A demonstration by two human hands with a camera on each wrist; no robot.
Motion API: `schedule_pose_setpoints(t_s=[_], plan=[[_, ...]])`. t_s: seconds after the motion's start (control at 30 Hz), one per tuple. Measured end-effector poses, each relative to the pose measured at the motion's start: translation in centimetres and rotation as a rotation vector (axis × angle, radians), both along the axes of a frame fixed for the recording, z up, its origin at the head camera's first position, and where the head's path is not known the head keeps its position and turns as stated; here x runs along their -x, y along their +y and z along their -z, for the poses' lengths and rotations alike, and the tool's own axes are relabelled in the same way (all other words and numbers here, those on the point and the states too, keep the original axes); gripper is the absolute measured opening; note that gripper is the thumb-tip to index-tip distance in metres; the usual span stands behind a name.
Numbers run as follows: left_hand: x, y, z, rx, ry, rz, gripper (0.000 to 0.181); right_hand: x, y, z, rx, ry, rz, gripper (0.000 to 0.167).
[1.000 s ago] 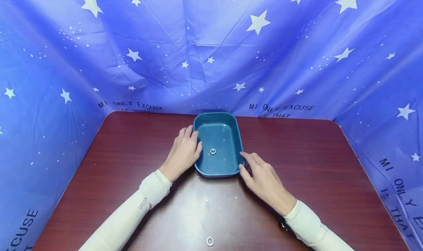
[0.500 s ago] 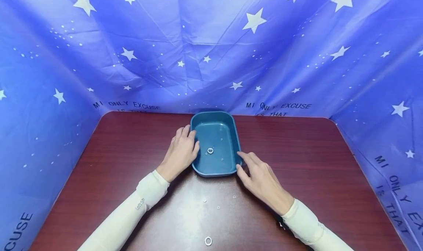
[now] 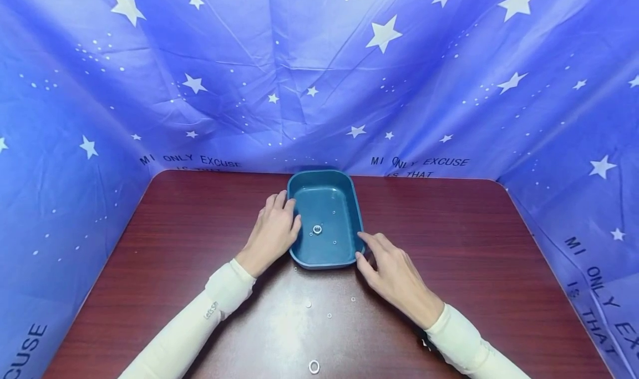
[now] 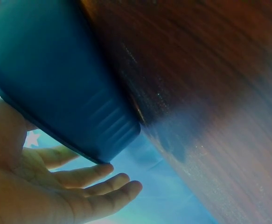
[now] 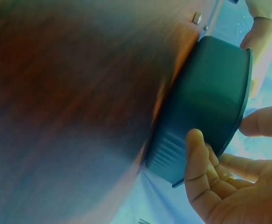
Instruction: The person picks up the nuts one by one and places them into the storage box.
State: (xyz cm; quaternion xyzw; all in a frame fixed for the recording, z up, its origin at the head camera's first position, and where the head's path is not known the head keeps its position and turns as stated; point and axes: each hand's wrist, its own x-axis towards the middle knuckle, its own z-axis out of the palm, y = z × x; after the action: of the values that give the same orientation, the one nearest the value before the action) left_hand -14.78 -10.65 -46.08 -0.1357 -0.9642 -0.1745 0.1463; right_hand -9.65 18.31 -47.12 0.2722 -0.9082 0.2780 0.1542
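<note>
A teal plastic bin stands at the far edge of the table. Inside it lie a larger metal nut and several tiny metal pieces, too small to identify. My left hand rests on the bin's left rim, its fingers fairly straight in the left wrist view; the thumb tip is partly hidden behind the rim. On the right, my right hand touches the rim near the front corner with thumb and index fingertips. In the right wrist view, its other fingers hang loosely bent beside the outer wall.
A metal ring lies near the table's front edge. Small nut-like pieces are scattered before the bin, one close to its left front corner. Starry blue cloth hangs behind the reddish-brown table and at both sides.
The whole head view has shifted slightly left. Both hands stay at the bin's rim, and the bin shows no clear movement on the table.
</note>
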Motion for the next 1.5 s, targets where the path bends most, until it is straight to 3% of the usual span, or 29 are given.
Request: schedule_pose_setpoints(t_s=[0.53,0.97,1.5], plan=[[-0.1,0.0,0.1,0.006,0.008,0.003,0.040,-0.6,0.1,0.0,0.001,0.020,-0.002,0.047],[0.0,-0.1,0.2,-0.009,-0.009,0.010,0.041,-2.1,0.3,0.2,0.005,0.048,-0.013,0.047],[0.0,-0.1,0.2,-0.007,-0.016,0.007,0.042,-2.9,-0.2,0.4,-0.002,0.101,-0.106,0.047]])
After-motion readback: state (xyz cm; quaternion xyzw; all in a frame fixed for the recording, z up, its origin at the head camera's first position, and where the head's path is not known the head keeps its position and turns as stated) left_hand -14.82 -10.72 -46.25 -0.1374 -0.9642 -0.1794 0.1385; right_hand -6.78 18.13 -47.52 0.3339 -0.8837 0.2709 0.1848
